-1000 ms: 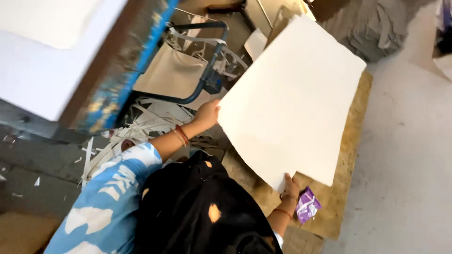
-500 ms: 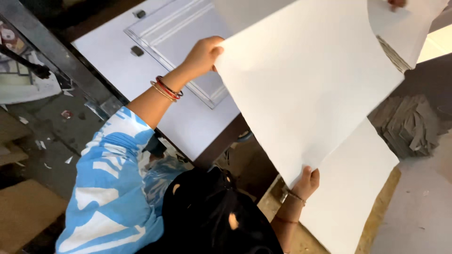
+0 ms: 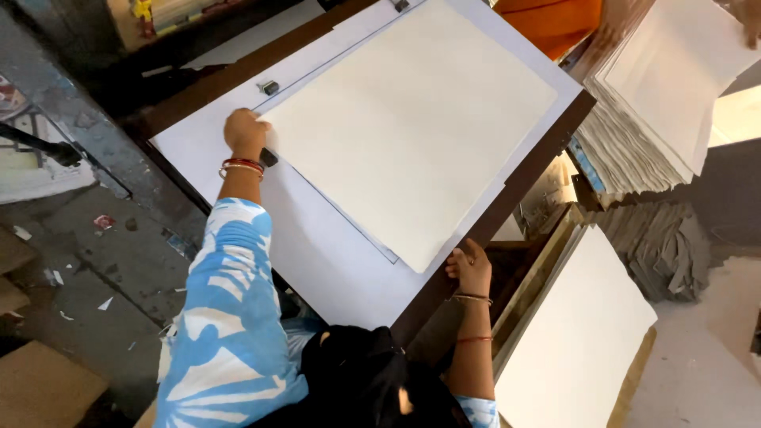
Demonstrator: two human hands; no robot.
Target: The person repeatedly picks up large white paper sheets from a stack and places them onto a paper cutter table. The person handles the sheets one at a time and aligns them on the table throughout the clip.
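On the white board [image 3: 317, 246], 12 o'clock of the person: a large cream sheet [image 3: 412, 127] lies flat, turned diagonal to the board's edges.

Step in hand, as I read it: seating the sheet on the board, both hands at opposite corners.

- Left hand [image 3: 246, 133] is at 10 o'clock, on the sheet's left corner. It is knuckles up with the fingers curled down onto the paper. I can't tell whether it pinches the edge or only presses it.
- Right hand [image 3: 471, 268] is at 1 o'clock, at the board's dark rim [image 3: 507, 206]. It sits just beside the sheet's near corner, fingers bent over the rim. From this view I can't tell whether it touches the paper.
- A small dark stop [image 3: 269, 157] is touching or just beside the left hand. A metal clip [image 3: 269, 87] is farther up at 11 o'clock, apart from the sheet.

My judgement on the next move: it calls for the left corner to be registered against that stop, the sheet kept flat, and light pressure so nothing creases.

Elsewhere:

- At 2 o'clock there is a paper stack [image 3: 634, 135] with another person's hand [image 3: 749, 16] on its top sheet.
- At 3 o'clock, low, a second cream sheet [image 3: 579, 333] lies well apart from both hands.
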